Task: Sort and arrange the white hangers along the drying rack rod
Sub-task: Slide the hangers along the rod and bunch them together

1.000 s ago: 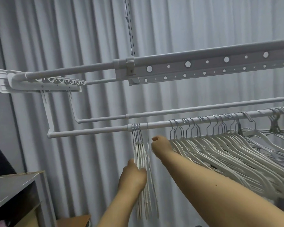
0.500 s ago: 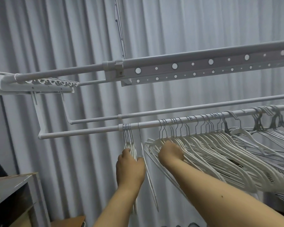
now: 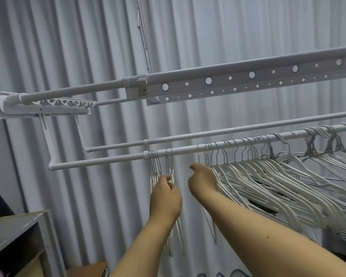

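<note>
A white drying rack rod [image 3: 100, 159] runs from lower left up to the right. A tight bunch of white hangers [image 3: 155, 166] hangs edge-on from it near the middle, and my left hand [image 3: 165, 196] grips that bunch just below the hooks. To the right, a long fanned row of white hangers [image 3: 268, 176] fills the rod. My right hand [image 3: 203, 180] holds the leftmost hanger of that row, fingers curled round its shoulder. A gap of bare rod separates the bunch from the row.
A second thin rod [image 3: 208, 132] runs behind the first. Above is a perforated white rack beam [image 3: 248, 80] with a bracket [image 3: 42, 106] at the left. Grey curtains [image 3: 88, 47] fill the background. A grey shelf top [image 3: 10, 230] sits at the lower left.
The stray hanger that hung apart has joined the left bunch. My left hand has moved up on the bunch, and my right hand has shifted onto the leftmost hanger of the row.
</note>
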Available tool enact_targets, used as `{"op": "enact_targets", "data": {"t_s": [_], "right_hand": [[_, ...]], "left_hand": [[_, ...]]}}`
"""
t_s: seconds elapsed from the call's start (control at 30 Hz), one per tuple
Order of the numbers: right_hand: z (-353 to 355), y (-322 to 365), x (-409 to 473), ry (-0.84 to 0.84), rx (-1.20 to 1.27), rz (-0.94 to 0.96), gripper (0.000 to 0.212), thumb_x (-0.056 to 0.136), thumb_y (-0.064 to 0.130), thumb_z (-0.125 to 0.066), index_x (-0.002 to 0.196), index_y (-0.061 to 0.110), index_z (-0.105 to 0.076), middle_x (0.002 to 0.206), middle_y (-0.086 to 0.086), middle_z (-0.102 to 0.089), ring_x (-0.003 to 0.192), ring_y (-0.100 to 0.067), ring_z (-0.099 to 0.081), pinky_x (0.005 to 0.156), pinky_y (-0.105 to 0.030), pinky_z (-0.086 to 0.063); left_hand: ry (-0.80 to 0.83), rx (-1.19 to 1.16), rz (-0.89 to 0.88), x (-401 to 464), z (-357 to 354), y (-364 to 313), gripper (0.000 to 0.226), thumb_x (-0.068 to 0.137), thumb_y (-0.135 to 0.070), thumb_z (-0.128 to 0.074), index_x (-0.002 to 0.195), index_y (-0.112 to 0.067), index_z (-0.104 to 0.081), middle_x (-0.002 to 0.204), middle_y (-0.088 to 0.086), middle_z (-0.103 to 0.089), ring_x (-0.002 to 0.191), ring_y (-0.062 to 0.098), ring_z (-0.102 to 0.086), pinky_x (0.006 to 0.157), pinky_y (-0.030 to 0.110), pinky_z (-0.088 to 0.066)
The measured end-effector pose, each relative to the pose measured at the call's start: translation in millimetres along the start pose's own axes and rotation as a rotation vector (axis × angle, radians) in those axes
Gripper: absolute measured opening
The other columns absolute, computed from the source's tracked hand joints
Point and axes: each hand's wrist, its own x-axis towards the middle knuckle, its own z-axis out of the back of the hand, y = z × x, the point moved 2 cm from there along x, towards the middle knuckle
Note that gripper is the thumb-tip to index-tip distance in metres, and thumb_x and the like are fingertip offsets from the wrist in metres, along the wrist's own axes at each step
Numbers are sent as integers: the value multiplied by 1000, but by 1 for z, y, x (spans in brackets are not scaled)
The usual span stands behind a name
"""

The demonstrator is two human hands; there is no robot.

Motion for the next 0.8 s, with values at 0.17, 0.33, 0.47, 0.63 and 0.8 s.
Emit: {"op": "enact_targets", "data": {"t_s": [0.17,0.33,0.47,0.63,0.8], "right_hand": [[9,-19,3,38,70,-149,34,96,17,-35,117,3,-58,119,-15,-61,107,-33,-57,79,-31,-41],[9,-27,4,166,280,-256,38,101,16,-27,132,3,-45,130,-20,-53,114,-34,-56,95,-37,-46],[13,-33,-3,271,603,-334,45,103,38,-25,108,6,-56,94,-12,-63,80,-23,-61,82,-35,-48],[9,-45,0,252,662,-403,52,98,51,-34,98,6,-61,80,-7,-59,68,-20,-54,68,-31,-42],[14,-49,-1,210,609,-392,47,100,42,-32,87,7,-61,83,-10,-63,76,-24,-57,84,-39,-47]], "left_hand": [[197,0,37,1,-25,-8,46,94,-13,-43,140,-15,-44,128,8,-59,105,25,-61,78,28,-47],[416,192,92,-9,-50,-11,52,97,-21,-43,146,-9,-31,139,12,-50,111,26,-58,76,25,-46],[481,35,211,-15,-68,1,44,94,-15,-46,137,-9,-39,117,16,-59,91,26,-66,78,36,-58],[383,-155,270,-3,-70,-2,42,94,-2,-37,136,-5,-42,105,18,-58,63,21,-58,54,32,-57],[334,-319,329,19,-69,-12,28,90,6,-35,114,7,-49,73,16,-51,49,21,-50,47,33,-51]]}}
